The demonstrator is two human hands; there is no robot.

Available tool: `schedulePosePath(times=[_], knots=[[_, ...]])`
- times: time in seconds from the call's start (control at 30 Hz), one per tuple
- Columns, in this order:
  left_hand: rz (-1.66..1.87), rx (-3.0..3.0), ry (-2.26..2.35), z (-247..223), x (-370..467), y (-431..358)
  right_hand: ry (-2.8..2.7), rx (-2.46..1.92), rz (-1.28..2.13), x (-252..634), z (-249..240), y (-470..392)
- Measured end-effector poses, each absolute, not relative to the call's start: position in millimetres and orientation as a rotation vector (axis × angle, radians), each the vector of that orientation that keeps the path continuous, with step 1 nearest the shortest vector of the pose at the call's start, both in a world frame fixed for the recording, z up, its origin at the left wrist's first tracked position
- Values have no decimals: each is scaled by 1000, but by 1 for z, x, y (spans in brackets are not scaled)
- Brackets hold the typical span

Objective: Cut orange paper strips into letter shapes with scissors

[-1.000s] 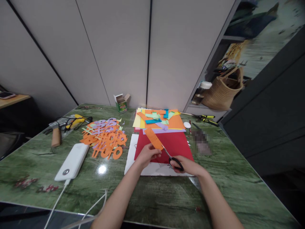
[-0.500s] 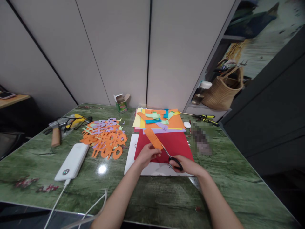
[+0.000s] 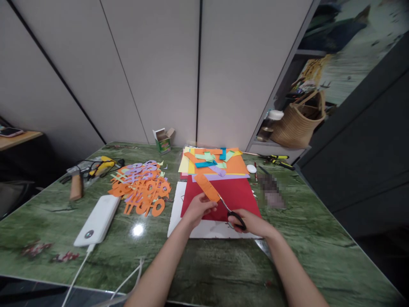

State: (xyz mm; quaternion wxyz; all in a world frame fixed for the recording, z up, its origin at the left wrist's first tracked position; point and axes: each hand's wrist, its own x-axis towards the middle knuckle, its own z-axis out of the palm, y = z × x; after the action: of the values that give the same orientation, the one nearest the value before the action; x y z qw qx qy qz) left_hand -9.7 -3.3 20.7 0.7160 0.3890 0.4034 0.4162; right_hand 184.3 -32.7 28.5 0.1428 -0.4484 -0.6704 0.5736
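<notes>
Pinching an orange strip, the left hand overlies red paper. The right hand grips black-handled scissors.

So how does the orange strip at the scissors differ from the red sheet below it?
Size: the orange strip is long and narrow, while the red sheet is far broader.
Pose: the orange strip is held in the left grip, its near end at the scissors; the red sheet lies flat, partly over a white sheet.
Both look like coloured paper.
</notes>
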Motion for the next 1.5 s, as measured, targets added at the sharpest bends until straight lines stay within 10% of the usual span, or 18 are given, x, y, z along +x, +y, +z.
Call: schedulePosePath(times=[0.6, 0.9, 1.5], knots=[[1468, 1650, 1938, 31, -87, 28, -1788, -1377, 1630, 195, 26, -28], [1057, 1199, 971, 26, -33, 13, -1931, -1309, 1649, 195, 32, -30], [870, 810, 883, 26, -30, 4, -2063, -1156, 1704, 199, 41, -33]])
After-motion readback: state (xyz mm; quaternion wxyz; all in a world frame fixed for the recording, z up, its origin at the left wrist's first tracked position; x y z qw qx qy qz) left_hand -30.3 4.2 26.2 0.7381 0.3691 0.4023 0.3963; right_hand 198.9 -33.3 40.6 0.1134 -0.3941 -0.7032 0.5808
